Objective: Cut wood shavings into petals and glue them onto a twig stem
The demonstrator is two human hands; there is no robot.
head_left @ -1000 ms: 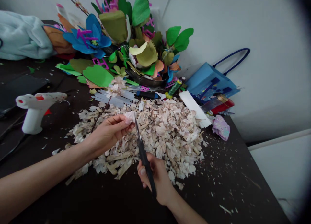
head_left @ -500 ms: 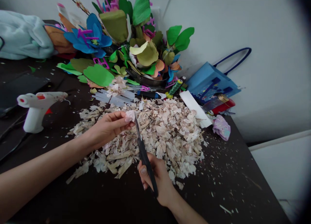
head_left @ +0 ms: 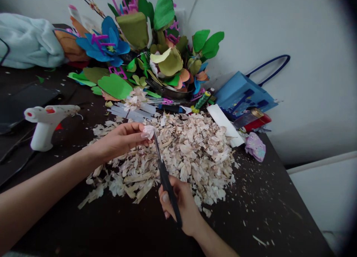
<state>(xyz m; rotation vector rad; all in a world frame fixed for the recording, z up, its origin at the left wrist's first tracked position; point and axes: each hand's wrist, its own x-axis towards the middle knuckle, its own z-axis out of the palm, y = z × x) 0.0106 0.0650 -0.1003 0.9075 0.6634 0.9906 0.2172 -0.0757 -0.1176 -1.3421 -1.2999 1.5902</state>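
Between the thumb and fingers of my left hand (head_left: 126,138) is a small pale pink piece of thin paper (head_left: 149,131). My right hand (head_left: 178,205) grips black-handled scissors (head_left: 167,182), their blades pointing up and away from me. The blade tips are right beside the paper piece; whether they touch it I cannot tell. Below both hands spreads a wide, loose pile of pale beige and pinkish scraps (head_left: 192,149) on the dark table (head_left: 111,227).
A white glue gun (head_left: 43,130) stands at left. Behind the pile are translucent glue sticks (head_left: 134,112), a green thread spool (head_left: 202,100) and colourful artificial flowers (head_left: 110,43). At right lie a white strip (head_left: 225,125), a blue bag (head_left: 242,91) and a crumpled lilac piece (head_left: 255,146).
My view has shifted slightly, so the surroundings sit a little further right. Both hands keep nearly the same pose, with the paper piece still beside the blade tips.
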